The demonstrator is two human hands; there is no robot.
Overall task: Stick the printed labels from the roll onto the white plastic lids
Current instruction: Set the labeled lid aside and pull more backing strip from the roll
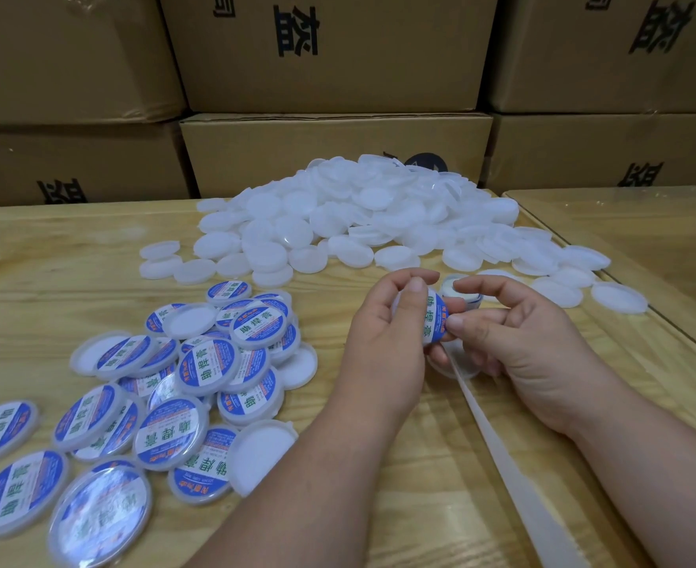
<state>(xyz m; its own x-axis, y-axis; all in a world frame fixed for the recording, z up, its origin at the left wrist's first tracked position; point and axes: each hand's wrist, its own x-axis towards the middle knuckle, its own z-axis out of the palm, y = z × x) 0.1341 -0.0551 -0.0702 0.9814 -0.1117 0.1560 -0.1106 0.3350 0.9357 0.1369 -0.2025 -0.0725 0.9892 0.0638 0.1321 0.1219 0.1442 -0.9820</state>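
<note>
While the left hand (pixel 383 321) holds a lid (pixel 434 317) up off the desk (pixel 440 465), its fingers (pixel 414 276) are curled round the lid's far edge w/ the thumb pressed on the near face, so the lid is pinched between them. The lid stands on edge, label (pixel 435 319) side turned toward the right hand (pixel 514 342); label is blue/white w/ green characters.

Right hand: thumb and a finger tip (pixel 457 321) pinch the label's edge, just beside the left thumb; index is stretched out above, over a small roll (pixel 459 291) that sits on the desk just beyond the fingers. The rest of the right fingers are curled loosely under. Can't tell whether the label is fully stuck down.

From under the fingers a pale strip (pixel 498 440) of backing runs down toward the near desk edge.

Left of the left fingers, well apart: a pile of labelled lids (pixel 211 366), overlapping, some flipped plain side up. Beyond both hands' fingers: a big heap of plain lids (pixel 362 219), a few strays near the right fingers. Behind the heap, stacked cartons (pixel 334 153) w/ black print.
</note>
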